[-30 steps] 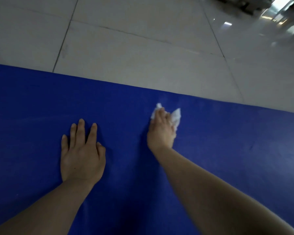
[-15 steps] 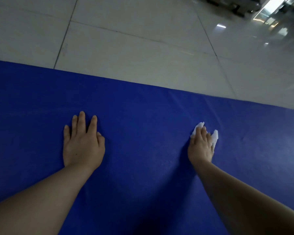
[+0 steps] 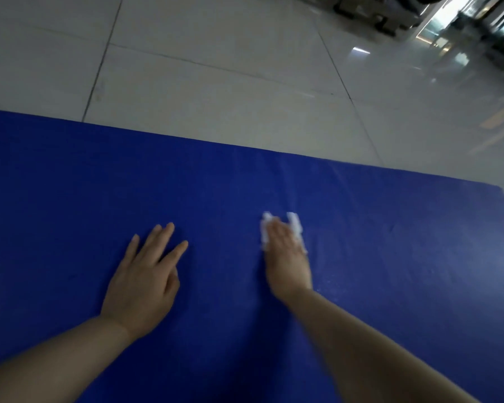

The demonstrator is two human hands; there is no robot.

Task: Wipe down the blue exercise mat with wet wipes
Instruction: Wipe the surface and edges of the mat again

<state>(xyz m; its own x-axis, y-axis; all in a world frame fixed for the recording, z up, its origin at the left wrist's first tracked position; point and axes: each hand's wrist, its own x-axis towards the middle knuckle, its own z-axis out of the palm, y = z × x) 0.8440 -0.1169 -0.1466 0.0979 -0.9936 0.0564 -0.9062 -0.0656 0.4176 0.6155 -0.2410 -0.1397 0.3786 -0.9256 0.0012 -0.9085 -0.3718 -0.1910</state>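
While the left hand (image 3: 146, 282) lay flat, fingers spread, on the matte blue mat (image 3: 70, 199), the blurred right hand (image 3: 287, 258) pressed a crumpled white wipe (image 3: 296, 229) beneath its extended fingers.

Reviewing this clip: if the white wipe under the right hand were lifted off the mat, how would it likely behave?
Probably floppy: the wipe bunches in crumpled tufts around the right hand, with no flat edge. Likely very light, since straight fingers alone press it onto the blue mat. It may cling or drag rather than slide, though wetness cannot be seen.
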